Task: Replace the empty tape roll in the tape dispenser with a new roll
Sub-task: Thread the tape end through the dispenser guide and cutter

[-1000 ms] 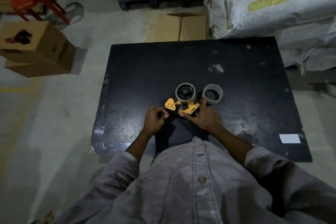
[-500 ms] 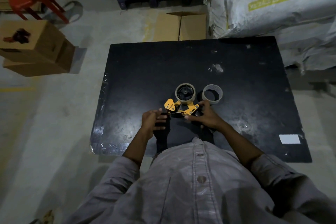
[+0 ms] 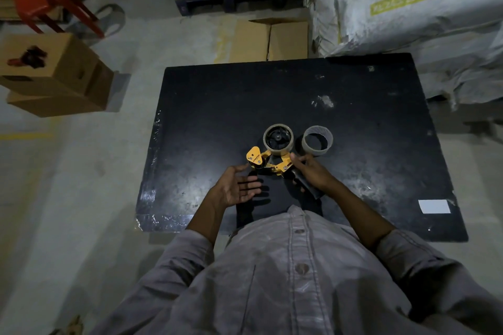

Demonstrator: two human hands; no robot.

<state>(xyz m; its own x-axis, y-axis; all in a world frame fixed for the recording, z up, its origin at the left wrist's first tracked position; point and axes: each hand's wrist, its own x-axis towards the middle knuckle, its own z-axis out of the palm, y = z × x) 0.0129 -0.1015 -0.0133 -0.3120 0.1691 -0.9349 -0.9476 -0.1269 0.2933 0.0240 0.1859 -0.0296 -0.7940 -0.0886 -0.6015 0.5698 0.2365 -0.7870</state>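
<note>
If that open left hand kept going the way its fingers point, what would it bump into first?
Probably the tape dispenser: the left hand points its fingers sideways toward the black handle, which the right hand grips. Depth is unclear, so it might pass just short.

You're looking at a yellow-and-black dispenser (image 3: pixel 277 165), tan roll (image 3: pixel 279 150), whitish core (image 3: pixel 318 150) and black table (image 3: pixel 217 106); you're wearing a grey shirt (image 3: pixel 272 285).

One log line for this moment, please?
left hand open | right hand holds tape dispenser handle | tape roll on hub | empty core beside it
</note>
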